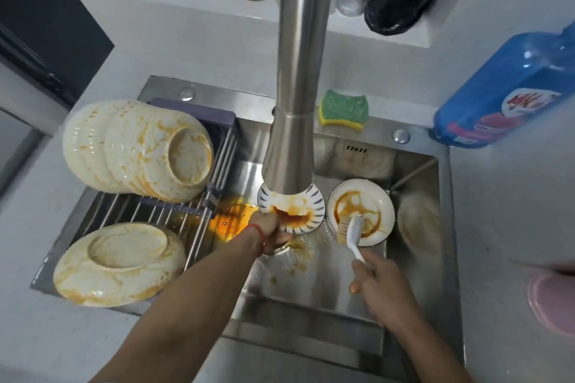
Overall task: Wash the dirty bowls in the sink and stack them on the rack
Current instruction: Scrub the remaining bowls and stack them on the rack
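Note:
In the steel sink lie two sauce-stained bowls: a blue-striped bowl under the tap and a plain white bowl to its right. My left hand grips the near rim of the striped bowl. My right hand holds a white dish brush whose bristles rest inside the white bowl. On the rack over the sink's left side sit a leaning stack of several upturned cream bowls and one more upturned bowl, all streaked orange.
The steel tap spout hangs over the striped bowl and hides its far part. A green-yellow sponge lies on the back ledge. A blue detergent bottle stands at the right. Orange greasy water pools by the drain. Bottles line the shelf behind.

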A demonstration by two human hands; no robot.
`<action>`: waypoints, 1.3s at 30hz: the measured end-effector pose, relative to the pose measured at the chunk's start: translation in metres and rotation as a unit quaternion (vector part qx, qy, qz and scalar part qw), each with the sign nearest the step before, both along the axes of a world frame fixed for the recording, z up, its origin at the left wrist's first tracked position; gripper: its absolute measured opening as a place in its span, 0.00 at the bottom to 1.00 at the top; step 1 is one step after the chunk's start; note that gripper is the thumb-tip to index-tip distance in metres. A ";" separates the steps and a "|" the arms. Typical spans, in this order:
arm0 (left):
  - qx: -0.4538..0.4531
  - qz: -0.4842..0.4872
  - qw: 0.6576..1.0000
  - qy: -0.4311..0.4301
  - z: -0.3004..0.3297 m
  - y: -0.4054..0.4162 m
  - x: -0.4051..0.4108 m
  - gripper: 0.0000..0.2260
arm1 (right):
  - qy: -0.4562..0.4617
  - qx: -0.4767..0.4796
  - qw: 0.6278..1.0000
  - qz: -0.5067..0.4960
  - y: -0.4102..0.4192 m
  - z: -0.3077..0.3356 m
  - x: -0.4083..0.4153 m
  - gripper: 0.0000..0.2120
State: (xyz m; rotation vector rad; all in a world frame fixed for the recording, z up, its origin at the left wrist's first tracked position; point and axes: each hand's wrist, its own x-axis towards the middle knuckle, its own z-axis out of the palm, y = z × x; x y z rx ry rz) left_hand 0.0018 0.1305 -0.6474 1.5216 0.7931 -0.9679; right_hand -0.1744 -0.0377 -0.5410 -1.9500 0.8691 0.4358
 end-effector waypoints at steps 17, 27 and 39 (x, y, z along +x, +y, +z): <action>-0.102 -0.178 0.976 -0.079 0.125 0.077 -0.047 0.28 | 0.131 -0.241 0.932 0.238 0.105 0.043 -0.002 0.29; -0.231 -0.172 0.956 -0.064 0.144 0.075 -0.055 0.33 | -0.024 -0.181 0.955 0.233 0.114 0.068 0.044 0.33; -0.325 -0.205 0.923 -0.007 0.145 0.076 -0.058 0.28 | 0.001 -0.292 0.928 0.231 0.072 0.076 0.035 0.34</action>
